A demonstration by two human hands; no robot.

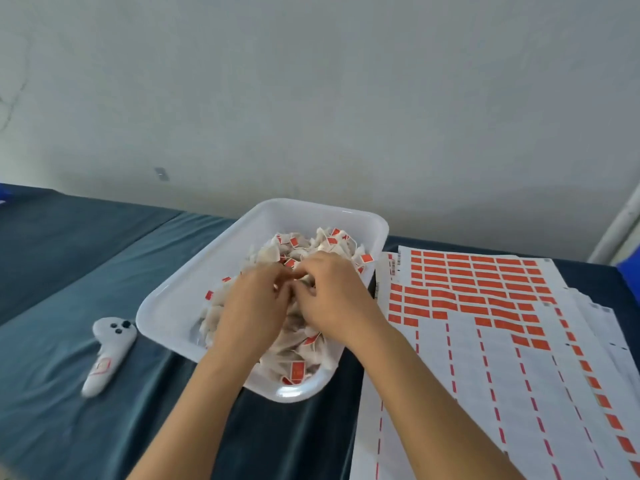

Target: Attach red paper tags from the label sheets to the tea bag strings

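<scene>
A white plastic tub stands in the middle of the table, heaped with tea bags, many with red tags on their strings. My left hand and my right hand are both over the heap, fingertips meeting at its centre. The fingers are curled and seem to pinch something small between them; what it is stays hidden. To the right lie the label sheets, white with rows of red tags, the near rows mostly peeled off.
A white handheld controller lies on the dark blue cloth left of the tub. More label sheets are stacked under the top one at the far right. A pale wall rises right behind the table.
</scene>
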